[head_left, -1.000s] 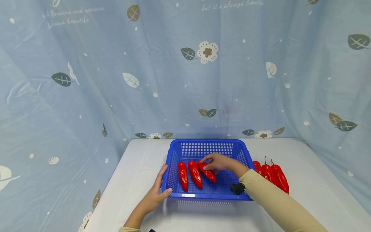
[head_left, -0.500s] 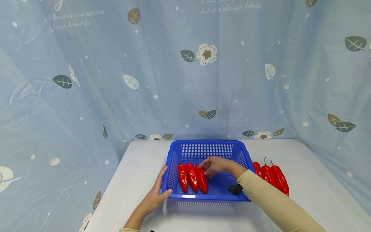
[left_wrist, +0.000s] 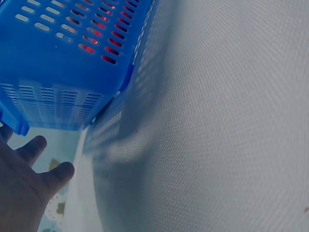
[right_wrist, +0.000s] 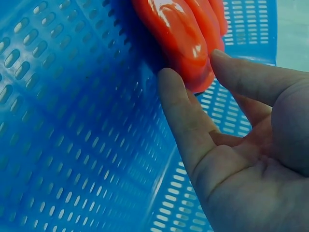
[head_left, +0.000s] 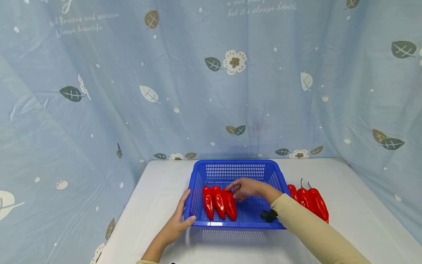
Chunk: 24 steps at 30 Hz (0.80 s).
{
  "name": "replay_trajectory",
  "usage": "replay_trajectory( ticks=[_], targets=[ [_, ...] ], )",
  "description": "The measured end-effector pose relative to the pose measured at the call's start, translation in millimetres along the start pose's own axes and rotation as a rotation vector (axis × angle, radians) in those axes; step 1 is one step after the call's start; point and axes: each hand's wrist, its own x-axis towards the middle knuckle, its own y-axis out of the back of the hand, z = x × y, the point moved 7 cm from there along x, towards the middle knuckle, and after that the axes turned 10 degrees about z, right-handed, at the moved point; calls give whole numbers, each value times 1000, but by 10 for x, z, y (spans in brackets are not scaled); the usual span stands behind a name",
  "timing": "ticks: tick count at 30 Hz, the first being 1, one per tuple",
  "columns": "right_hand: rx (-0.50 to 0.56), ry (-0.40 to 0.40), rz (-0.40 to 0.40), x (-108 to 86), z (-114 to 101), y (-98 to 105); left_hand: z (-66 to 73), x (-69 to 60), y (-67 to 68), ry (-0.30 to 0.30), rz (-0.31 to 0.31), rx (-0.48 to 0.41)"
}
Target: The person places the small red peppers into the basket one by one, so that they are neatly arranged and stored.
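A blue plastic basket [head_left: 235, 224] with slotted walls stands on the white table. Three glossy red chili peppers lie side by side in its left half: the left one [head_left: 208, 202], the middle one [head_left: 218, 201] and the right one [head_left: 229, 205]. My right hand [head_left: 246, 187] reaches in and pinches the stem end of the right chili pepper; in the right wrist view fingertips [right_wrist: 172, 79] sit on both sides of that end. My left hand [head_left: 174, 225] rests against the basket's left side, its fingers straight and thumb spread at the near corner.
More red chili peppers [head_left: 317, 203] lie on the table right of the basket, partly hidden by the basket and right sleeve. A dark small object [head_left: 269, 215] shows at the right wrist. A blue patterned curtain [head_left: 211, 110] hangs behind the table [head_left: 165, 179].
The right chili pepper has turned from slanted to nearly upright in view and come close against the middle one, which shifted left. The right hand moved slightly; the left hand stayed put.
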Motion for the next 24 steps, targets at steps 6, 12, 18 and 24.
replay_trajectory(
  ticks=[6, 12, 18, 24],
  targets=[
    [-12, 13, 27, -62, -14, 74, -17, -2, 2, 2, -2, 1],
    [-11, 28, 36, -130, -36, 165, -31, -9, 4, 7, -2, -2],
    [-50, 62, 55, -191, -51, 279, -26, -15, 14, 1, 4, 6],
    [-75, 83, 53, -262, -52, 369, -7, -10, 8, 11, 3, 10]
  ],
)
